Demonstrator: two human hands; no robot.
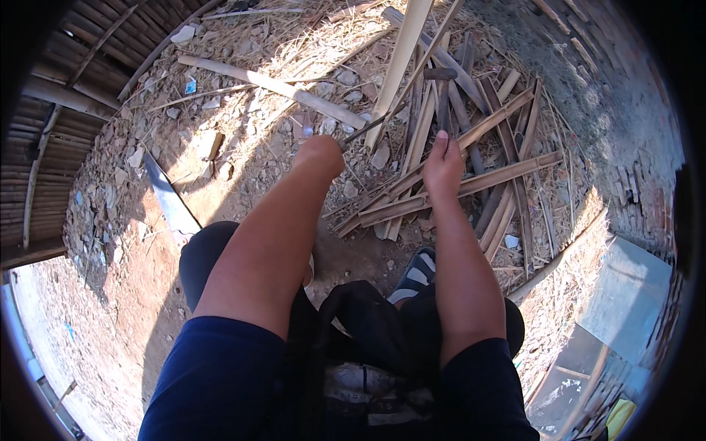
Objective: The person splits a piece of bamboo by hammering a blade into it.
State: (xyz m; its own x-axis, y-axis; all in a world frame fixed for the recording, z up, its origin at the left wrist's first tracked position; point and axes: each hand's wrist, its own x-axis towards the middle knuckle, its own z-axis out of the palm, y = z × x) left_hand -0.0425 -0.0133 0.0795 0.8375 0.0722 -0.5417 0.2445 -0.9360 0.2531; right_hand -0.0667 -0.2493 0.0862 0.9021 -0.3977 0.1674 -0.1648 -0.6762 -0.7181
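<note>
My right hand is closed round the handle of a hammer, thumb along the handle, the dark head pointing away from me. In my closed left hand is a thin, dark, rod-like tool. It slants up to the right, and I cannot tell whether it is a blade or a bar. Its tip comes close to a long pale split-bamboo strip rising at the far side. A pile of split bamboo pieces lies under and around the right hand.
A saw-like flat blade lies on the ground beside my left knee. A bamboo pole rests across rubble and straw. A slatted bamboo wall stands left, a rough wall right, with a grey sheet near it.
</note>
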